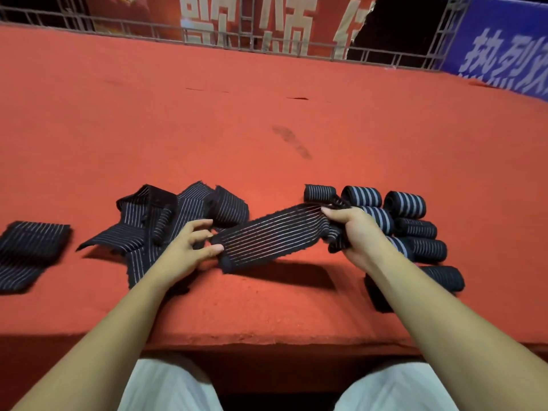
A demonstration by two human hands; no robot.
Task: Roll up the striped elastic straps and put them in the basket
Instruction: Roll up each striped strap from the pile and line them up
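A black elastic strap with thin white stripes (272,234) is stretched flat between my hands, a little above the red table (267,137). My left hand (189,247) pinches its near left end, where a small roll has formed. My right hand (353,232) grips the bunched right end. Several unrolled straps (166,215) lie in a loose pile to the left, and one more flat strap (26,250) lies at the far left. Several rolled straps (406,221) sit in a cluster behind and beside my right hand. No basket is in view.
The red cloth-covered table ends at a front edge (267,339) just above my knees. A metal railing (267,40) with red and blue banners runs along the far side. A dark smudge (292,140) marks the cloth at mid-table.
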